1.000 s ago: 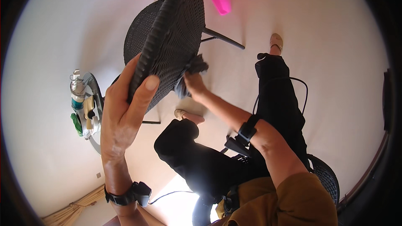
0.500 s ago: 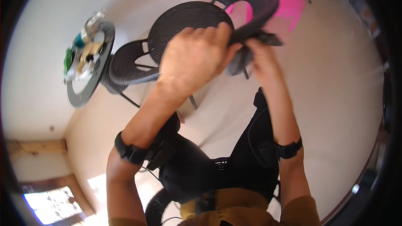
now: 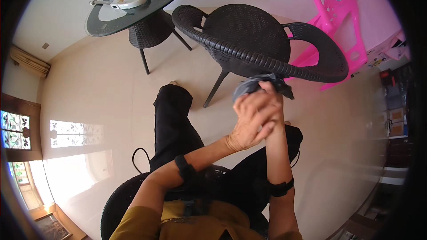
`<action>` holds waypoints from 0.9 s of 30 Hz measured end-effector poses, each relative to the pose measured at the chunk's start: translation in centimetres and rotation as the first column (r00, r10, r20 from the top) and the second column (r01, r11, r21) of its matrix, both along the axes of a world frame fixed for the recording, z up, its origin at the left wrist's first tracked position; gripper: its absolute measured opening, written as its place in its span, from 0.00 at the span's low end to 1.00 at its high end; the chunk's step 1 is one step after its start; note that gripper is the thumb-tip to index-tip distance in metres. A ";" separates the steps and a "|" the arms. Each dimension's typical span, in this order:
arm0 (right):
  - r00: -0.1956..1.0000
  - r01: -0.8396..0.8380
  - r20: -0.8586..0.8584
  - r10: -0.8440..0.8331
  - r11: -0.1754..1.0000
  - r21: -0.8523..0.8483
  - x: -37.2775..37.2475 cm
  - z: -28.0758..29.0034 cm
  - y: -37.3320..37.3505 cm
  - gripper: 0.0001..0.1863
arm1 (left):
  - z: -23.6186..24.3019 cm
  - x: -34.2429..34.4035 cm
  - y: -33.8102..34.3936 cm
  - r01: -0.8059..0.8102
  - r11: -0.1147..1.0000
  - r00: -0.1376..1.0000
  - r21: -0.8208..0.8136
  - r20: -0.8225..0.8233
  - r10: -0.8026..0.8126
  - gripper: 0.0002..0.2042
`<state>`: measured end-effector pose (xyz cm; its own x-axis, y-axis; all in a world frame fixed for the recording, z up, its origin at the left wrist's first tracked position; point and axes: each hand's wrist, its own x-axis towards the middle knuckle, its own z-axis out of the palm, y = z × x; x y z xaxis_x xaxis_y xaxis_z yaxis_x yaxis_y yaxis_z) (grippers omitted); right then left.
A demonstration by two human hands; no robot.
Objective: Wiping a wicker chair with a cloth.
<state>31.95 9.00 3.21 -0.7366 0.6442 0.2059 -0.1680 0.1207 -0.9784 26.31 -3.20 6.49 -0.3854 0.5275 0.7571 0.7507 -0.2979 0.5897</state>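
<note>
Both my hands are together in front of the back rim of a dark woven armchair (image 3: 249, 31). My right hand (image 3: 276, 106) is closed on a crumpled dark grey cloth (image 3: 249, 86), whose loose end sticks out to the right just under the rim. Across it lies my left hand (image 3: 253, 115), fingers curled over the right hand and the near side of the cloth, its thumb pointing right. The overlap hides part of the right fingers and of the cloth. Whether the cloth touches the chair I cannot tell.
At the far left stands a glass-topped round table (image 3: 106, 24) with a green bag, a white-handled item and a tan piece on it. A pink plastic chair (image 3: 329, 22) is behind the armchair at right. Shelves (image 3: 393, 115) line the right side; my own woven seat (image 3: 113, 204) is below.
My left hand has come away from the chair back and down onto the right hand and cloth. Both hands are lower and nearer to me. The whole view has tilted.
</note>
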 end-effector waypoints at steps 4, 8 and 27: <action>0.962 0.080 0.268 0.043 0.899 -0.431 -5.6 5.3 -6.3 0.15 | -2.7 -0.9 -1.7 -0.260 0.953 0.678 -0.154 0.674 0.294 0.23; 0.825 -0.352 0.565 -0.009 0.774 0.526 -5.7 5.0 -7.4 0.21 | -5.3 -2.9 -1.9 -0.038 0.959 -0.217 0.280 0.935 -0.282 0.28; 0.919 0.224 -0.035 -0.392 0.448 0.865 -2.5 20.2 -0.6 0.11 | 3.5 -4.6 0.2 -0.388 0.882 -0.092 0.269 0.941 -0.327 0.26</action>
